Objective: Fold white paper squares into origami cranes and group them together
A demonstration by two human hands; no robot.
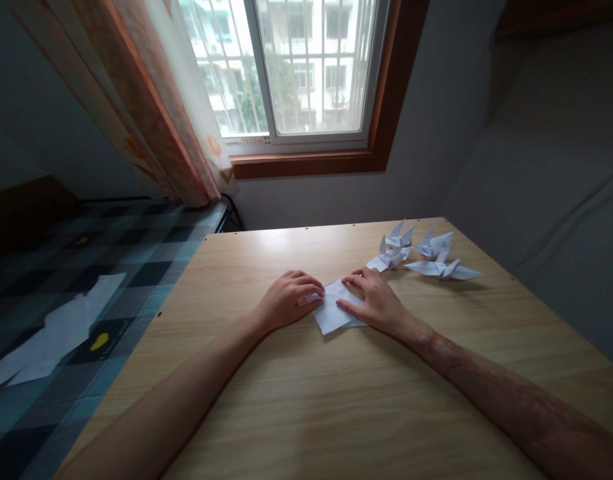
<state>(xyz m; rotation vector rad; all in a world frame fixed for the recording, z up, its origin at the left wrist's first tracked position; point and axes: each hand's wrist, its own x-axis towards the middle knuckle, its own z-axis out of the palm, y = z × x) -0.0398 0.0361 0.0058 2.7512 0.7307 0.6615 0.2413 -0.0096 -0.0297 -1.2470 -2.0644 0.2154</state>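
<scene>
A folded piece of white paper point(332, 311) lies flat on the wooden table point(306, 400), near its middle. My left hand point(289, 298) rests on the paper's left edge with its fingers curled and pinching the fold. My right hand point(374, 298) lies over the paper's right side, fingers stretched out and pressing it down. Several finished white paper cranes point(426, 257) stand just beyond my right hand, toward the far right corner of the table.
A bed with a dark checked cover point(86, 280) runs along the table's left side, with loose white sheets of paper point(56, 330) on it. A window point(291, 67) with a patterned curtain point(156, 100) is behind the table. A grey wall stands close on the right.
</scene>
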